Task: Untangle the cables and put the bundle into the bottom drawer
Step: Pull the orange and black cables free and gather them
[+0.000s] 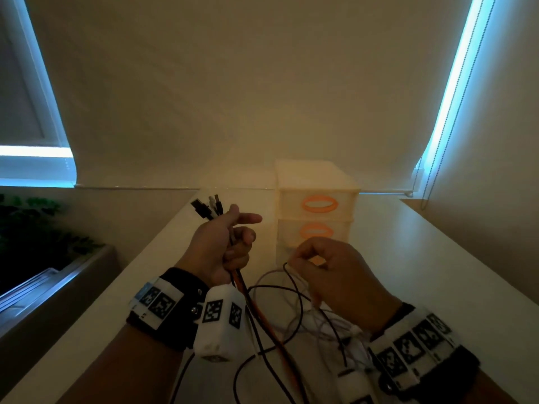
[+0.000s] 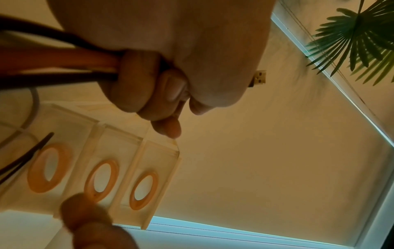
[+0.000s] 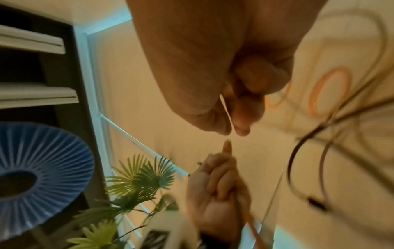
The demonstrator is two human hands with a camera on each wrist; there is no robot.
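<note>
The left hand [image 1: 217, 246] is clamped on the gathered cables [image 1: 264, 322], its fingers curled round an orange lead and several black and white ones, with the index finger pointing free towards the drawers. The USB plugs [image 1: 208, 207] fan out above its fist. The right hand [image 1: 332, 275] pinches a thin black strand [image 1: 291, 275] between thumb and fingertip and lifts it clear of the rest; the two hands are held close together above the desk [image 1: 437, 272], not touching.

Below them the loose lengths hang and cross in open loops, and they trail onto the near part of the desk by the right wrist. So the untangling step appears to be in hand, with the plug ends already collected and the tails still mixed.

The small drawer unit [image 1: 316, 212] stands towards the far edge of the desk, just beyond the right hand. Its three drawers with orange ring handles all look closed.

The next move likely calls for drawing the black strand out through its loops while the left hand keeps the ends firm. The bottom drawer [image 2: 49, 168] will then need a free hand to open it.
</note>
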